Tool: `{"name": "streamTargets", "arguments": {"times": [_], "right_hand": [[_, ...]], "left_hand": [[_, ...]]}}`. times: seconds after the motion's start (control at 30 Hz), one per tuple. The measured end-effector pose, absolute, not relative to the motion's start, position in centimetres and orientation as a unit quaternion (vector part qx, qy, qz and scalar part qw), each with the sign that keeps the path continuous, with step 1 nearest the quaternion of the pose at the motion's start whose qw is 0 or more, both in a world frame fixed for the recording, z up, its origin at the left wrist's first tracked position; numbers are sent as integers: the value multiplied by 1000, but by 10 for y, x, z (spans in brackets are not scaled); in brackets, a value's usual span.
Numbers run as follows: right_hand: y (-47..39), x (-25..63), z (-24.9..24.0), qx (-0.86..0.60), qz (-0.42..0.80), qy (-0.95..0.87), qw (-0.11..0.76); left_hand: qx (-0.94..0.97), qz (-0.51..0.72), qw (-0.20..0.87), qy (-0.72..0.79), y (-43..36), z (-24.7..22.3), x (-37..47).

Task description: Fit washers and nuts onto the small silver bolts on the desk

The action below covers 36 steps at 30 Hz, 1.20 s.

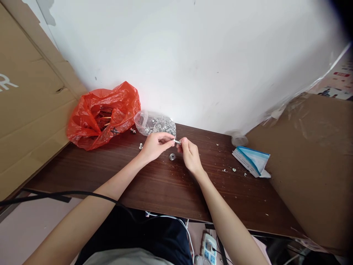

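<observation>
Between my two hands is a small, shiny, bolt-like metal piece (177, 141). My left hand (154, 147) pinches its left end between thumb and fingers. At the other end, the curled fingers and thumb of my right hand (190, 154) grip the same piece. On the dark wooden table just below them lies a round metal ring (172, 157) with a hole in its middle. A small metal bolt (141, 146) stands left of my left hand. Right behind my hands, a clear plastic bag (142, 119) holds many small metal parts.
A red plastic bag (124, 95) with long thin items inside sits at the back left, with a small metal part (132, 130) beside it. Cardboard walls flank the table (165, 191). To the right lie a blue-white packet (250, 161) and white scraps. A black cable (77, 192) crosses my left forearm.
</observation>
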State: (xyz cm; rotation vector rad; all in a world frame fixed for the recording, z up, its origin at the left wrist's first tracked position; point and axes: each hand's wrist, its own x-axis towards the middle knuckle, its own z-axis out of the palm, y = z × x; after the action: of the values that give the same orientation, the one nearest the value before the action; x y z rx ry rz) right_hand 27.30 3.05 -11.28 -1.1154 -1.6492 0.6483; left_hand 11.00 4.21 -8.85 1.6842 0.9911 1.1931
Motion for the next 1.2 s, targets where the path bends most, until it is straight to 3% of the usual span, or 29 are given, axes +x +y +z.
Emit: {"name": "streamTargets", "arguments": {"times": [0.2, 0.33, 0.73, 1.07, 1.2], "right_hand": [[37, 276, -111, -428, 472, -554, 535], [36, 277, -107, -407, 527, -524, 531], [35, 274, -106, -398, 493, -546, 548], [32, 272, -106, -393, 482, -567, 540], [32, 271, -105, -400, 465, -579, 538]], "left_hand": [[644, 501, 414, 403, 45, -91, 109], [624, 517, 431, 396, 47, -92, 109], [656, 487, 426, 389, 46, -92, 110], [739, 473, 254, 408, 42, -92, 109], [749, 470, 231, 407, 42, -91, 108]]}}
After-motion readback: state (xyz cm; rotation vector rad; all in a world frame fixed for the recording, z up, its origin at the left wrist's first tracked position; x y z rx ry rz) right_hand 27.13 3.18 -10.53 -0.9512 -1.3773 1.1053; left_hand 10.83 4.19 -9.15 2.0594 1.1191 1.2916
